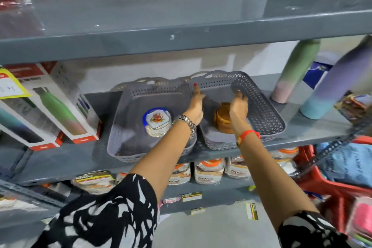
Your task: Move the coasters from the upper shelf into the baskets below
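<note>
Upper shelf (181, 12) lies bare (bottles (298, 70) crowd the right); both baskets (128, 110) keep open floor beside their coaster stacks (158, 125)

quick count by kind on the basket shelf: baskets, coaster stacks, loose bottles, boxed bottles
grey baskets: 2 (left basket, right basket)
coaster stacks: 2 (floral stack in the left basket, brown stack in the right basket)
loose bottles: 2 (green-pink bottle, purple-blue bottle)
boxed bottles: 2 (near box, far-left box)
total: 8
</note>
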The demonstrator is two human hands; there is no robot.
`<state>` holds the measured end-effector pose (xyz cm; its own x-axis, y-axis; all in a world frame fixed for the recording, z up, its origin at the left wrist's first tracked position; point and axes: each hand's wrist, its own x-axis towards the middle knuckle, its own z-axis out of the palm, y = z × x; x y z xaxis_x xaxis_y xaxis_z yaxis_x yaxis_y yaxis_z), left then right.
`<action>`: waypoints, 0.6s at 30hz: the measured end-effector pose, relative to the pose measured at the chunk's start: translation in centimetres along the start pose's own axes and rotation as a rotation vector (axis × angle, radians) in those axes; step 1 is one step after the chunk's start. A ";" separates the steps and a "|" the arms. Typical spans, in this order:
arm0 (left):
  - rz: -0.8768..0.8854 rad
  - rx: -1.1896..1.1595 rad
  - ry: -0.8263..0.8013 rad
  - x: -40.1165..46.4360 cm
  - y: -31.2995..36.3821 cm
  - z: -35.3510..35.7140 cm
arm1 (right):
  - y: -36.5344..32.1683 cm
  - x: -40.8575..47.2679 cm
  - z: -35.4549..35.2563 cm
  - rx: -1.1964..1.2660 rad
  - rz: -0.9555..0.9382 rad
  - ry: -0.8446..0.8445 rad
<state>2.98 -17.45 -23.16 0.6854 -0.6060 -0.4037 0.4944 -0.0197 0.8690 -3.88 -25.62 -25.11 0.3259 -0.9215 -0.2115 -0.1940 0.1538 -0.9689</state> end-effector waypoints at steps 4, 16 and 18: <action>-0.161 -0.006 0.023 0.0 -1.9 2.3 | 1.4 1.9 -1.9 0.015 0.170 -0.024; -0.273 -0.096 0.088 1.6 -3.0 3.3 | 2.5 2.3 -2.4 0.158 0.338 -0.142; -0.261 -0.090 0.097 1.5 -3.2 3.2 | 2.4 2.1 -2.4 0.170 0.352 -0.142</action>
<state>0.78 -20.84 -25.62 0.5743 -0.5107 -0.6398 0.7035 -0.0919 0.7047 -5.92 -28.08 -27.57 0.3935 -0.7459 -0.5375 -0.1649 0.5179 -0.8394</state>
